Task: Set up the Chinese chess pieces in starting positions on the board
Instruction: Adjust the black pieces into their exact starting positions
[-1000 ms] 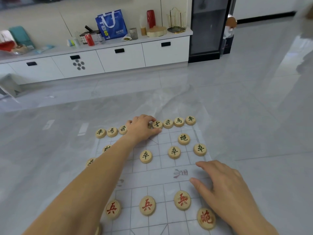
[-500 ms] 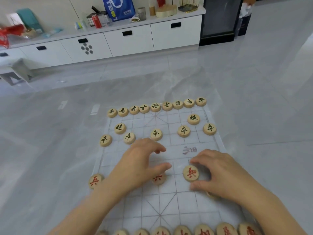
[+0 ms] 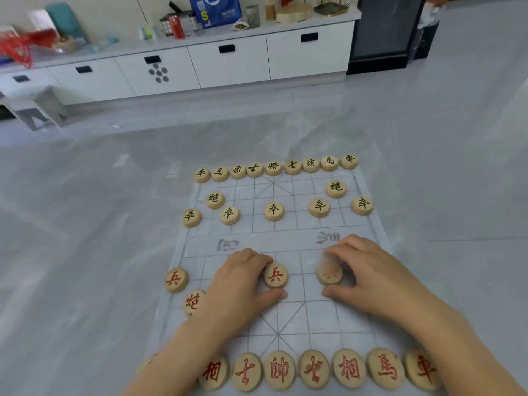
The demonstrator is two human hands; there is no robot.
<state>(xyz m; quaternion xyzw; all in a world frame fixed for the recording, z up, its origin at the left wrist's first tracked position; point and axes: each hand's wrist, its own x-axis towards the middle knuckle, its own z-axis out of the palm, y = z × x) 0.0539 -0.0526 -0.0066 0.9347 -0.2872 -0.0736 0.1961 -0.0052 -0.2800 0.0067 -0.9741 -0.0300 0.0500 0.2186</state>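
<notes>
Nudging red soldiers onto their row, both hands at once. Left hand (image 3: pixel 243 284) has fingers curled apart, tips touching the centre soldier (image 3: pixel 275 275) from its left side, w/ thumb below it. Right hand (image 3: pixel 368 278) pinches a blurred soldier (image 3: pixel 329 273), fingers clamped on its far rim, thumb free near the board's (image 3: pixel 288 318) palace. Black side at the far edge looks done; red back row along the near edge too. Next, prob.: seat both discs on line crossings, then check the right edge, hidden under the hand.
</notes>
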